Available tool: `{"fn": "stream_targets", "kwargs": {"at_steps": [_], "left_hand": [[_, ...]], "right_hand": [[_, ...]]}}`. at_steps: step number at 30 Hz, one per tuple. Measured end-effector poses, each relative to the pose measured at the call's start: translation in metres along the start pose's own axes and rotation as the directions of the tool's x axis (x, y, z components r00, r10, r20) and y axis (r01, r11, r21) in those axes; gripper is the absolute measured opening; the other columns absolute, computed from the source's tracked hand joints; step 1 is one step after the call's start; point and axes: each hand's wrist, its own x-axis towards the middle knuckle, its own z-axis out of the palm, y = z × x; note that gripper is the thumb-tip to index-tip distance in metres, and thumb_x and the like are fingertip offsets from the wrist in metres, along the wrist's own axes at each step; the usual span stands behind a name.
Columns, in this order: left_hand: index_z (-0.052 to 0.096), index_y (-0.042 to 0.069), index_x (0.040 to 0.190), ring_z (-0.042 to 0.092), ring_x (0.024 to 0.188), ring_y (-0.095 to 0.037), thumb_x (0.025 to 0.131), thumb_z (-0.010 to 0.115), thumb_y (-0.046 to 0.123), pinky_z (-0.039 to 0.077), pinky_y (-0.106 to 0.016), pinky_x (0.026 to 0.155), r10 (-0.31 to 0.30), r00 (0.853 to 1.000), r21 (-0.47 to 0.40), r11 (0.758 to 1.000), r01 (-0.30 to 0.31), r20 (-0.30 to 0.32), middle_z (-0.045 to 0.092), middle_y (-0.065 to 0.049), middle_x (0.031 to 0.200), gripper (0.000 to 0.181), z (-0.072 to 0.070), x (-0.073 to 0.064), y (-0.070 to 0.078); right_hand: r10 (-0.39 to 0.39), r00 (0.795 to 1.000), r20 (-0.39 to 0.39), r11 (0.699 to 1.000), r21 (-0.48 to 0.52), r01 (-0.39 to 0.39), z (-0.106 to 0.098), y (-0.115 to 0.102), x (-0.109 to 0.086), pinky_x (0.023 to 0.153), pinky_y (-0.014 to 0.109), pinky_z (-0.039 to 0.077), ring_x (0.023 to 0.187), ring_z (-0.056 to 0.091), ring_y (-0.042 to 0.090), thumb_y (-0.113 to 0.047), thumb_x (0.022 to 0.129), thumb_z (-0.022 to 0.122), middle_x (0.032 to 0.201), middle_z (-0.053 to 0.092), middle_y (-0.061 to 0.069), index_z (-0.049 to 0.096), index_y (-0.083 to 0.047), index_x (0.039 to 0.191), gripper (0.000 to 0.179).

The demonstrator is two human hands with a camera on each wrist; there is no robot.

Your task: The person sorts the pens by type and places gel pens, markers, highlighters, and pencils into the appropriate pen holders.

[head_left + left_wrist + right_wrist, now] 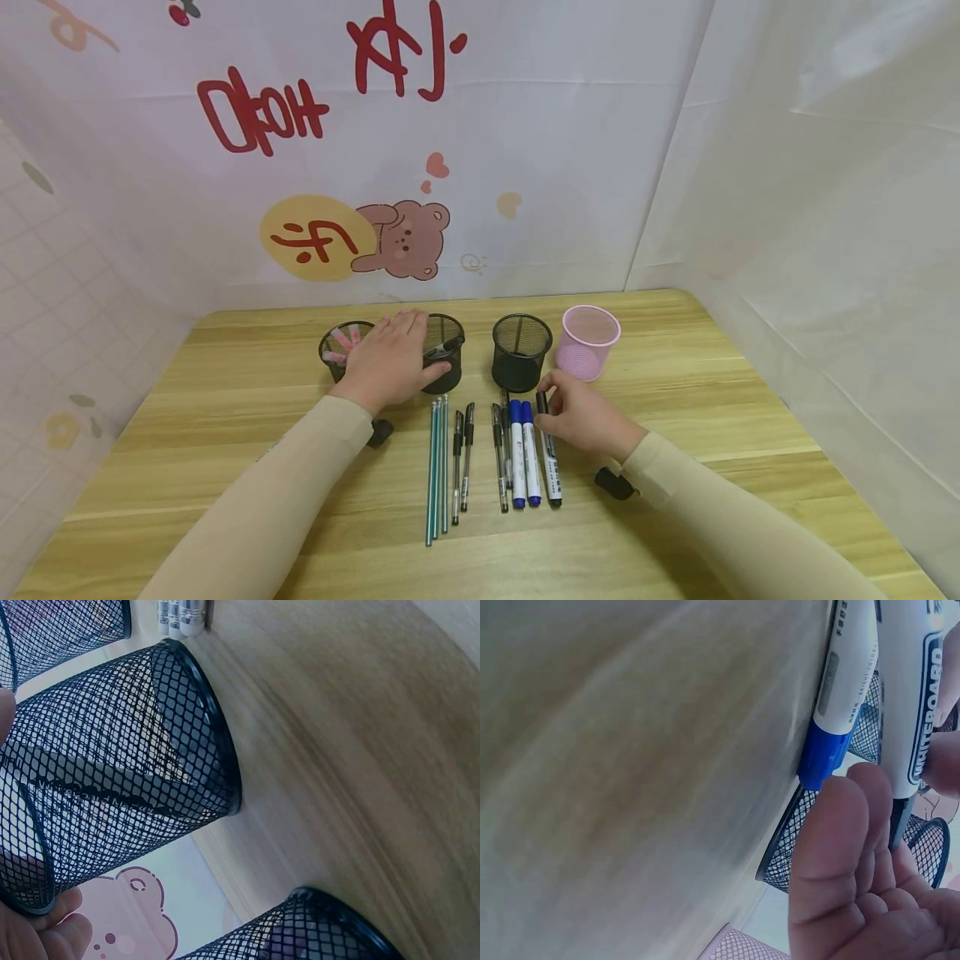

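Note:
My left hand point(390, 358) holds the second black mesh pen cup point(442, 379) from its left side, the thumb in front and fingertips point(67, 930) behind the rim. A black-capped marker point(452, 345) leans inside that cup and shows through the mesh in the left wrist view. With thumb and fingers, my right hand point(588, 415) pinches a black whiteboard marker point(552, 467) near its capped end; its white barrel point(907, 697) carries lettering. Two blue-capped markers point(532, 467) lie just left of it. In the right wrist view, a blue cap point(825, 754) is beside my fingers.
Three green pencils point(434, 483) and several black gel pens point(457, 467) lie left of the markers. Behind stand a black mesh cup point(521, 371) and a pink mesh cup point(581, 358). A leftmost black cup point(337, 335) holds pink-and-white items. White printed sheets point(525, 125) enclose the table.

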Motion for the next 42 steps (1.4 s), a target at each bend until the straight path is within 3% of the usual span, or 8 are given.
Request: {"fn": "stream_targets", "kwargs": {"at_steps": [19,32,42], "left_hand": [[0.025,0.003,0.166,0.028,0.161,-0.035,0.1,0.054,0.069,0.021,-0.053,0.133,0.002,1.0,0.008,1.0,-0.001,-0.005,0.031,-0.017,0.172,0.098,0.002,0.002,-0.001],[0.027,0.003,0.165,0.03,0.16,-0.035,0.1,0.055,0.068,0.022,-0.052,0.133,0.006,1.0,0.008,1.0,-0.006,-0.015,0.034,-0.017,0.17,0.097,0.001,0.0,-0.001],[0.026,0.003,0.166,0.029,0.16,-0.035,0.1,0.055,0.068,0.021,-0.052,0.133,0.005,1.0,0.005,1.0,-0.005,-0.006,0.032,-0.017,0.171,0.097,0.0,-0.001,-0.001]], "right_hand": [[-0.076,0.988,-0.131,0.991,0.099,0.089,-0.003,-0.006,0.001,0.058,0.026,0.053,0.069,0.059,0.017,-0.004,0.09,0.074,0.08,0.064,0.006,0.056,-0.001,0.118,0.034],[-0.178,0.949,-0.262,0.959,0.17,0.227,-0.003,-0.015,0.003,0.057,0.02,0.048,0.067,0.055,0.014,0.006,0.089,0.071,0.078,0.06,0.007,0.054,0.004,0.119,0.034],[-0.188,0.931,-0.312,0.937,0.227,0.265,-0.002,-0.023,0.007,0.062,0.02,0.051,0.073,0.058,0.016,0.007,0.09,0.072,0.082,0.062,0.01,0.054,0.004,0.118,0.034]]}}
